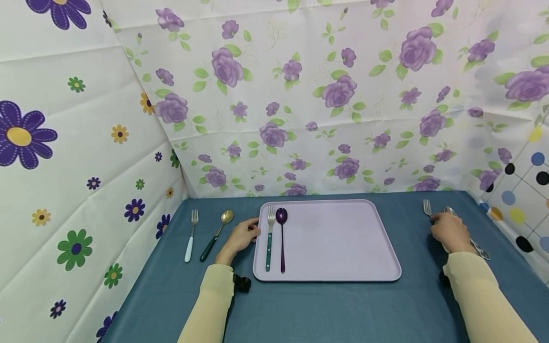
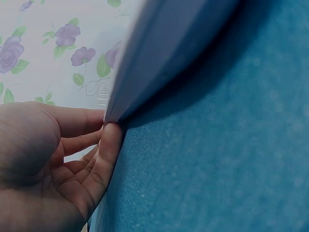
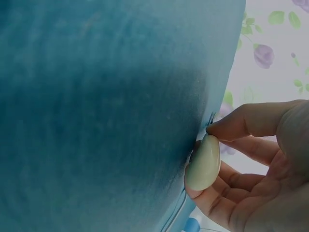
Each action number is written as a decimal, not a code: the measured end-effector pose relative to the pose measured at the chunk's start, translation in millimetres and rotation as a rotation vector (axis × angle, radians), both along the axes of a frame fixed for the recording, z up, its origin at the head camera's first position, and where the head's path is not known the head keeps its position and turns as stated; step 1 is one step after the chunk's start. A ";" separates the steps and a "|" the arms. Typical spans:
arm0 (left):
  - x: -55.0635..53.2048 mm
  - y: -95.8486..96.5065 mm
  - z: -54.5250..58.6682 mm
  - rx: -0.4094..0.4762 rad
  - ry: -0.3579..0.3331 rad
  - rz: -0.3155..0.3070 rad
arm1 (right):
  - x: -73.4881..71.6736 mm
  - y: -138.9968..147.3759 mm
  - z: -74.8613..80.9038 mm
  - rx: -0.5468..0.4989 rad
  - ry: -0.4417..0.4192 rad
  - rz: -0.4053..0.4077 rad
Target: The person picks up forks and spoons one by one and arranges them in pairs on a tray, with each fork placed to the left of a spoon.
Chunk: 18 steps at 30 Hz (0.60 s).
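Note:
My left hand pinches the left rim of a pale lilac tray; the left wrist view shows the tray's edge between thumb and finger. On the tray's left side lie a fork with a green handle and a dark purple spoon. To the right of the tray, my right hand grips a fork by its cream handle. That fork's tines point away from me. Beside it is a silver spoon with an ornate handle, partly hidden by the hand.
Left of the tray lie a fork with a white handle and a gold spoon with a dark green handle. A blue-grey cloth covers the table. Patterned sheets enclose its back and sides.

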<state>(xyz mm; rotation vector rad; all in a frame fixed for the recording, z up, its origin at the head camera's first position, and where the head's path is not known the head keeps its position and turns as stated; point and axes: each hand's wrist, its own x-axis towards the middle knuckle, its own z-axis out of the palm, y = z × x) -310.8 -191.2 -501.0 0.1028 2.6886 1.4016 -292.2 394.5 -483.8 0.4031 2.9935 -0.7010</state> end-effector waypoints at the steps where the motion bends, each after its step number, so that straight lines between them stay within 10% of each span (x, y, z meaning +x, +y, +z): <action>1: 0.1 0.1 -0.1 -0.001 -0.001 0.000 | 0.4 0.5 -0.1 -0.007 0.003 -0.005; 18: 0.1 0.1 0.7 0.006 0.002 -0.005 | 1.6 -17.7 7.8 -0.044 0.106 0.087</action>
